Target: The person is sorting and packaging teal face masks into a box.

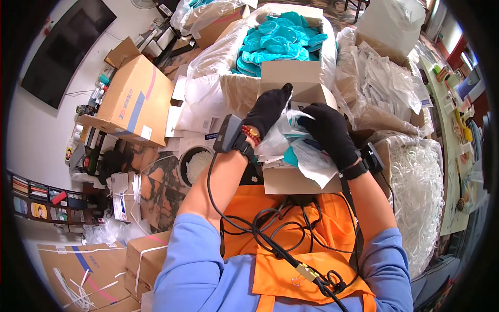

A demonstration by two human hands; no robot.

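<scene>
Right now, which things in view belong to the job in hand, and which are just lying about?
Apparently in the job:
left hand and right hand
white packaging between them
open box below
teal pieces beyond it, probably

Seemingly just lying about:
wall television
side table at right
strapped carton, lower left

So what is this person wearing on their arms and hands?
The left hand and right hand are black-gloved. Black straps hold dark, boxy devices at both wrists, with a thin black cable at the left one. A red beaded bracelet circles the left wrist. Light blue sleeves end around the elbows.
</scene>
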